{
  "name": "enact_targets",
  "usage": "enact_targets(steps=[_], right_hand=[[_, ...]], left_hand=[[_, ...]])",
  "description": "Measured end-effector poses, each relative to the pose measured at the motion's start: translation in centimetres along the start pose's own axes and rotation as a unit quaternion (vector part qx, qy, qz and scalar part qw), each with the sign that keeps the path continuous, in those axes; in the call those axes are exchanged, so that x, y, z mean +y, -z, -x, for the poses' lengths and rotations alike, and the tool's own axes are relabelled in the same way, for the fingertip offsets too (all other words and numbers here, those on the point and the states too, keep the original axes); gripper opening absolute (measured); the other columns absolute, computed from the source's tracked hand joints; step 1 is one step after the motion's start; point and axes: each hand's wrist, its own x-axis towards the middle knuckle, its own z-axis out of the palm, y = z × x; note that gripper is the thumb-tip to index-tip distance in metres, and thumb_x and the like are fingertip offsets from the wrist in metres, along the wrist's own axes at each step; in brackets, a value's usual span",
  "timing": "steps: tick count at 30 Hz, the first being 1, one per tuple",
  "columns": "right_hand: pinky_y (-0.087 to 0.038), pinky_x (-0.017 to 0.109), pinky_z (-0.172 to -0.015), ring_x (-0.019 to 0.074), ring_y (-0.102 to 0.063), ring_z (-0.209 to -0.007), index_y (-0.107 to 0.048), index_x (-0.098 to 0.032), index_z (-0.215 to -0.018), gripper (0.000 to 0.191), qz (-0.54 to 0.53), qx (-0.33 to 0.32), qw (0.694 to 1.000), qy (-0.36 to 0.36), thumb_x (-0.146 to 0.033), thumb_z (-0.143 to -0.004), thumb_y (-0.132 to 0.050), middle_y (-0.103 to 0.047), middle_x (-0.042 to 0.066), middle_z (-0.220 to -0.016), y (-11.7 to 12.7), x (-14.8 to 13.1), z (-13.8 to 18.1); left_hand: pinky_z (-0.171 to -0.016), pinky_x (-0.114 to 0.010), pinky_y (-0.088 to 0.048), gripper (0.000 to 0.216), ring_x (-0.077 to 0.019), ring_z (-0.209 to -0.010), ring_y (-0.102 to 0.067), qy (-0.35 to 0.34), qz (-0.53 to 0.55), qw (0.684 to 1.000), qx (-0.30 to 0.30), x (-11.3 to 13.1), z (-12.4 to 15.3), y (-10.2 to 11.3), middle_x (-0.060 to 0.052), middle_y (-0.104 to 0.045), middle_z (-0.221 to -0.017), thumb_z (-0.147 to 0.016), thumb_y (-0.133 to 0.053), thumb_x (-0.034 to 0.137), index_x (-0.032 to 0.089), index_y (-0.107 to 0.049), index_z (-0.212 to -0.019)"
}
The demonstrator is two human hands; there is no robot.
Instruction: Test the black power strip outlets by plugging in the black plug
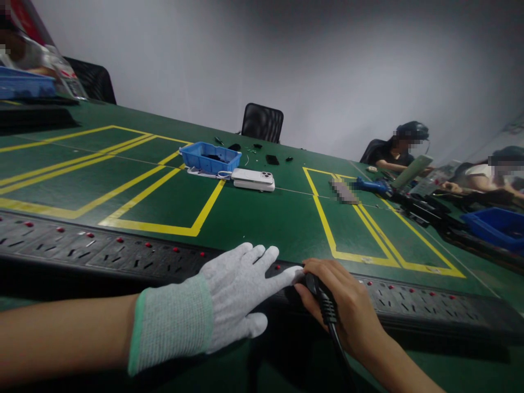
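In the head view a long black power strip (159,260) with red buttons runs across the green table in front of me. My left hand (241,289), in a pale grey glove with a green cuff, lies over the strip with its fingers stretched out. Its index fingertip reaches my right hand's fingers. My bare right hand (341,297) is closed around a black power plug (313,284) at the strip. The plug's ribbed cord (329,311) runs down toward me. Fingers hide the plug's front, so I cannot tell whether it sits in a socket.
Beyond the strip, yellow tape (151,229) marks rectangles on the table (262,234). A blue bin (210,158) stands behind a white phone on a box (254,180). Small dark parts lie behind. A blue-handled tool (370,185) is at right. Other people sit around the table.
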Motion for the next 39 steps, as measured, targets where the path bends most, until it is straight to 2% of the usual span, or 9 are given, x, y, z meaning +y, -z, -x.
enact_targets(steps=[8,16,22,29,33,37,39], right_hand=[[-0.047,0.032,-0.079,0.0182,-0.058,-0.090,-0.054,-0.020,-0.099,0.014,-0.001,-0.001,1.000,0.002,-0.023,-0.085,-0.052,-0.061,0.005,-0.097,0.1,0.0,0.0],[-0.045,0.032,-0.079,0.0179,-0.057,-0.090,-0.053,-0.020,-0.098,0.013,-0.003,-0.003,1.000,-0.004,-0.023,-0.086,-0.052,-0.061,0.004,-0.097,-0.2,0.0,-0.1],[-0.045,0.033,-0.080,0.0184,-0.056,-0.091,-0.052,-0.020,-0.098,0.012,-0.006,-0.010,1.000,-0.006,-0.023,-0.086,-0.052,-0.061,0.005,-0.098,-0.2,0.1,0.0],[-0.044,0.033,-0.081,0.0185,-0.056,-0.093,-0.051,-0.021,-0.100,0.014,-0.009,-0.015,1.000,-0.013,-0.025,-0.086,-0.052,-0.060,0.004,-0.100,-0.1,0.1,0.1],[-0.046,0.033,-0.079,0.0197,-0.057,-0.092,-0.049,-0.020,-0.108,0.026,-0.018,-0.020,0.999,-0.042,-0.030,-0.084,-0.055,-0.060,0.006,-0.099,0.1,0.1,0.2],[-0.046,0.032,-0.081,0.0188,-0.058,-0.094,-0.052,-0.021,-0.106,0.026,-0.071,-0.038,0.994,-0.074,-0.033,-0.083,-0.058,-0.061,0.005,-0.104,0.6,0.0,0.5],[-0.046,0.031,-0.080,0.0184,-0.058,-0.093,-0.054,-0.023,-0.103,0.026,-0.114,-0.021,0.989,-0.089,-0.036,-0.081,-0.060,-0.062,0.004,-0.104,0.8,0.1,0.6]], left_hand=[[-0.102,-0.048,-0.030,0.078,-0.0315,-0.125,-0.036,0.001,-0.006,1.000,-0.004,0.1,0.2,0.1,-0.015,-0.032,-0.141,-0.085,-0.051,0.044,0.026,-0.005,-0.145],[-0.101,-0.050,-0.030,0.081,-0.0335,-0.126,-0.034,-0.001,-0.017,1.000,0.012,-0.2,0.4,-0.8,-0.015,-0.031,-0.142,-0.084,-0.050,0.048,0.027,-0.001,-0.145],[-0.102,-0.049,-0.028,0.080,-0.0322,-0.126,-0.035,-0.004,-0.009,1.000,0.005,-0.2,0.2,-0.4,-0.013,-0.032,-0.142,-0.084,-0.051,0.044,0.027,-0.001,-0.145],[-0.098,-0.051,-0.031,0.085,-0.0333,-0.120,-0.041,-0.007,0.014,0.999,-0.033,-0.9,-0.5,-0.2,-0.013,-0.033,-0.141,-0.081,-0.055,0.046,0.032,0.001,-0.144],[-0.090,-0.049,-0.038,0.088,-0.0340,-0.114,-0.046,-0.007,0.036,0.997,-0.061,-1.4,-1.2,-0.1,-0.012,-0.034,-0.140,-0.077,-0.057,0.050,0.037,0.000,-0.143],[-0.084,-0.046,-0.042,0.092,-0.0339,-0.108,-0.050,0.002,0.056,0.995,-0.086,-1.7,-1.9,0.4,-0.011,-0.038,-0.138,-0.075,-0.057,0.055,0.038,0.003,-0.143],[-0.084,-0.045,-0.042,0.092,-0.0328,-0.107,-0.051,0.007,0.062,0.993,-0.100,-1.7,-2.2,0.7,-0.011,-0.040,-0.136,-0.074,-0.055,0.058,0.037,0.003,-0.143]])
